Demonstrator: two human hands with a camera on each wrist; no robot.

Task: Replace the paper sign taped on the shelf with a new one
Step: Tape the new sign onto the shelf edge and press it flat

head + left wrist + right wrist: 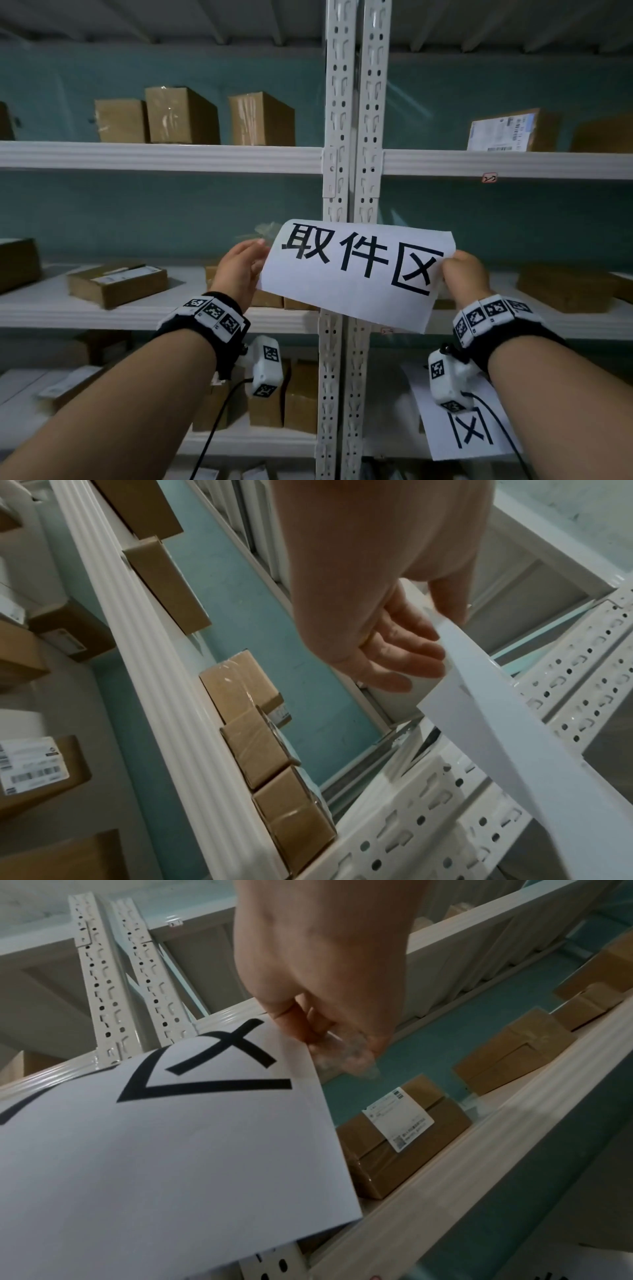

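Note:
A white paper sign [356, 274] with three big black characters hangs in the air in front of the white shelf uprights [352, 137]. It tilts down to the right. My left hand [258, 255] pinches its left edge, fingers [404, 653] behind the sheet [479, 723]. My right hand [447, 272] pinches the right edge [171, 1150] beside the last character. A crumpled strip of clear tape [346, 1056] sticks out by my right fingers [308, 1026]. A second printed sign [459, 431] lies on the lower right shelf.
Brown cardboard parcels [181, 116] stand on the shelf boards left and right of the uprights. A labelled parcel [400, 1131] sits just below my right hand. More parcels [260, 723] line the shelf under my left hand. A teal wall [137, 212] backs the shelves.

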